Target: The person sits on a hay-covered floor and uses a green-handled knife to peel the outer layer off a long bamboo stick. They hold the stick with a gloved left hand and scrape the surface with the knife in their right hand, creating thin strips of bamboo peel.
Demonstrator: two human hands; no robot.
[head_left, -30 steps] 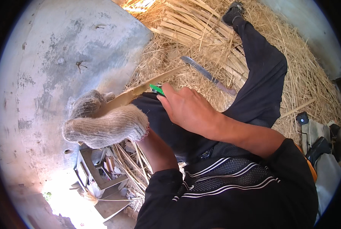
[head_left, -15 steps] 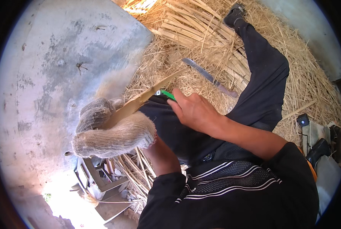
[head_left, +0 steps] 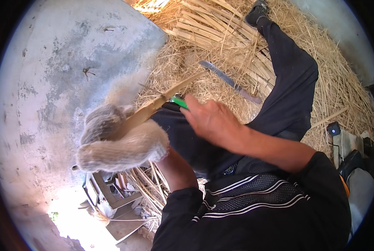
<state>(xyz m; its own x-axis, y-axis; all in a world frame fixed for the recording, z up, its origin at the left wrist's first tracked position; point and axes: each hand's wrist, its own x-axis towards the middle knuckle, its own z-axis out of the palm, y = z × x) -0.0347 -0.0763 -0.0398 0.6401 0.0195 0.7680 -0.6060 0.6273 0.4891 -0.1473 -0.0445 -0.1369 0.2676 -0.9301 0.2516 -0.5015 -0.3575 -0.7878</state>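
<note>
My left hand point(head_left: 122, 146), in a thick grey and cream knitted glove, is closed around the wide end of a bamboo strip point(head_left: 147, 112). The strip slants up and away to the right and narrows to a thin far end. In my right hand point(head_left: 214, 123), which is bare, is a small knife with a green handle point(head_left: 179, 102). Its working end meets the strip about midway along; the blade itself is mostly hidden. A thin sliver sticks out to the left of the strip there. My glove hides the strip's near end.
A long knife point(head_left: 224, 76) lies on the shavings point(head_left: 170, 62) beyond my hands. Split bamboo strips point(head_left: 199, 27) are piled farther off. A pale wall point(head_left: 40, 117) rises at the left. Near the lower left stands a frame-like box point(head_left: 122, 201) with clutter; bags point(head_left: 358, 184) sit at the right.
My right hand and the green-handled knife have shifted slightly left and up along the strip. A thin sliver now stands out from it. My gloved hand has moved slightly left.
</note>
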